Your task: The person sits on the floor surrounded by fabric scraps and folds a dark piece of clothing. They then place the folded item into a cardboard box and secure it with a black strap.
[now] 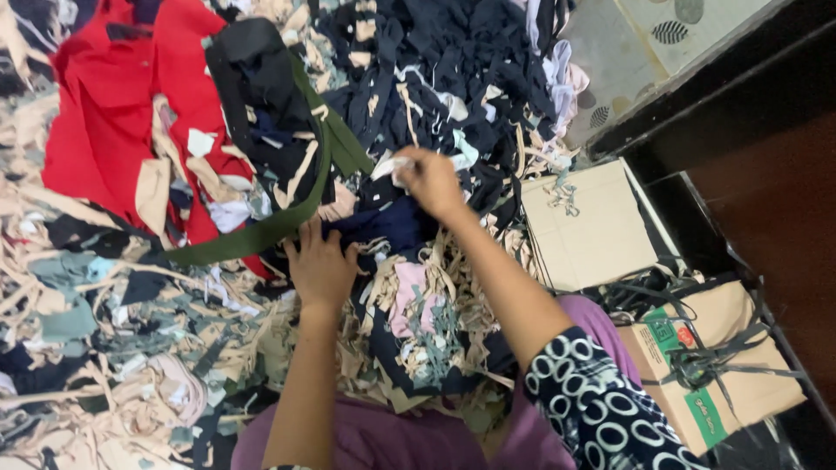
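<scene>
The left hand (320,265) lies palm-down at the middle of the heap, its forearm rising straight from six o'clock. Its fingers are spread slightly apart and pressed flat onto a dark navy cloth piece (387,226), pinning its near edge. The right hand (428,181) reaches in from four o'clock, the forearm running on a long diagonal out of a black sleeve with white rings (601,409). Its fingers are pinched together on a small white scrap (385,165), which sticks out toward nine o'clock from the fingertips, just above the navy piece.

The navy piece lies between the two hands, its long axis running roughly from eight o'clock to two o'clock, partly buried under beige strips.

A long olive-green strap (261,231) curves just beside the left hand, sweeping from eight o'clock up to twelve o'clock around a black garment (261,78). A red cloth (113,113) spreads at ten o'clock.

The pile of fabric offcuts (104,348) covers the floor from seven o'clock round to one o'clock, leaving no bare ground there. At three o'clock, flat sheets of cardboard (592,226) lie edge to edge with the pile, near the right forearm. A brown box tied with dark bands (740,365) sits at four o'clock, close against the sleeve, with a dark wooden edge (766,130) beyond it.
</scene>
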